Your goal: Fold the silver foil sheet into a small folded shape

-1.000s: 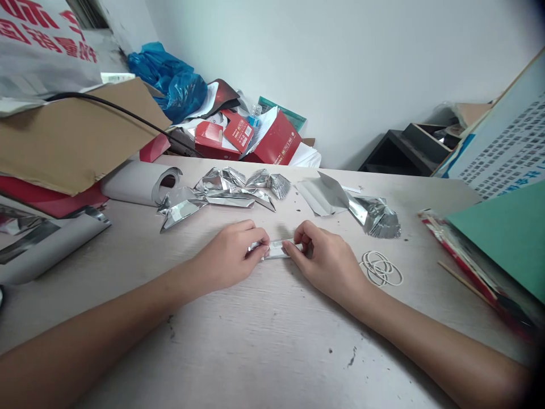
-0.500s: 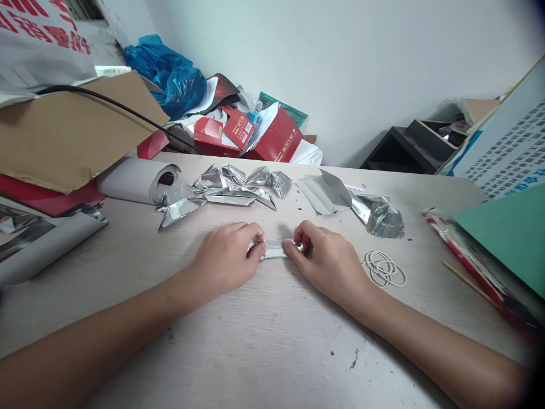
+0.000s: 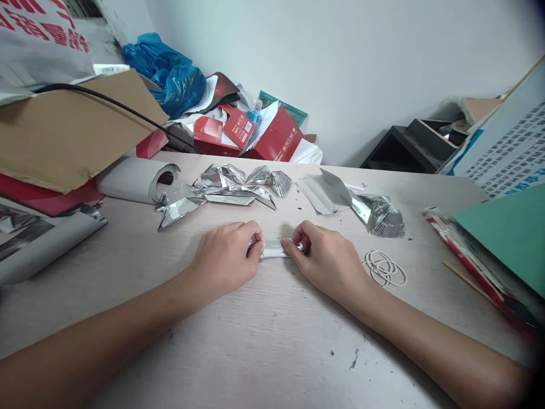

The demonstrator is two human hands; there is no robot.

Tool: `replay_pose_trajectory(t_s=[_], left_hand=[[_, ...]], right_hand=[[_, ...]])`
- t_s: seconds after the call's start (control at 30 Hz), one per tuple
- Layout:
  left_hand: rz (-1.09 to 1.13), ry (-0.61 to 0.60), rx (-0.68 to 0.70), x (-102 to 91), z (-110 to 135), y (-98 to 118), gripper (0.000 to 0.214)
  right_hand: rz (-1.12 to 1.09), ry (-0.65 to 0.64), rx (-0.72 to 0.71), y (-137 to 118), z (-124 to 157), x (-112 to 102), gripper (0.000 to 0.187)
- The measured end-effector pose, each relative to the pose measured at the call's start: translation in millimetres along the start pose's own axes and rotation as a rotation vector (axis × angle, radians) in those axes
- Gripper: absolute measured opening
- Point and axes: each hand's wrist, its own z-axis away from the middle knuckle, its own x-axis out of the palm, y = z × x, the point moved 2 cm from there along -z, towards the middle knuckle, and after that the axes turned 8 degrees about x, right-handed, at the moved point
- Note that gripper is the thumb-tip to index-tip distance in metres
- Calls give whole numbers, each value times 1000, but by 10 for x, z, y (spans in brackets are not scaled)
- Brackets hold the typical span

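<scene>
A narrow folded strip of silvery foil paper [image 3: 273, 249] lies across the middle of the table between my two hands. My left hand [image 3: 230, 253] pinches its left end, thumb against curled fingers. At the other end, my right hand [image 3: 326, 250] grips the strip the same way. The fingers hide both ends. Beyond the hands are crumpled and pleated silver foil pieces [image 3: 223, 179]. A pleated foil fan [image 3: 385, 217] lies behind my right hand, beside a flat grey sheet [image 3: 326, 193]. Several pale rubber bands [image 3: 384, 268] rest just right of my right wrist.
To the left are a roll of grey-backed sheet [image 3: 128, 180], a cardboard piece [image 3: 80, 130] and another silver-lined roll [image 3: 51, 244]. On the right sit a green folder [image 3: 511, 233] and a thin wooden stick [image 3: 466, 279]. Red boxes [image 3: 276, 136] lie behind the table.
My left hand has shifted very slightly left along the strip, and a little more of the strip shows between the hands. My right hand stays almost still.
</scene>
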Motion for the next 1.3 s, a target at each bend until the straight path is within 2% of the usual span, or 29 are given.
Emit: replay_pose_trajectory(t_s=[0.53, 0.67, 0.87, 0.97, 1.07, 1.2, 1.3], left_hand=[[-68, -53, -25, 16, 33, 43, 8], [-158, 28, 95, 19, 47, 97, 12], [-222, 61, 274, 91, 68, 110, 20], [-182, 6, 390, 131, 90, 101, 24], [-256, -42, 468, 131, 121, 133, 27], [-398, -60, 500, 80, 176, 240, 21], [-411, -78, 518, 44, 214, 315, 16]], right_hand=[[22, -3, -1, -4, 4, 24, 36], [37, 13, -14, 7, 16, 41, 37], [63, 11, -11, -22, 36, 33, 35], [88, -18, 9, -45, 28, 29, 34], [122, -40, 12, -61, 17, 27, 35], [173, -39, -54, -105, 4, -3, 32], [202, -38, -137, -187, -9, -37, 27]])
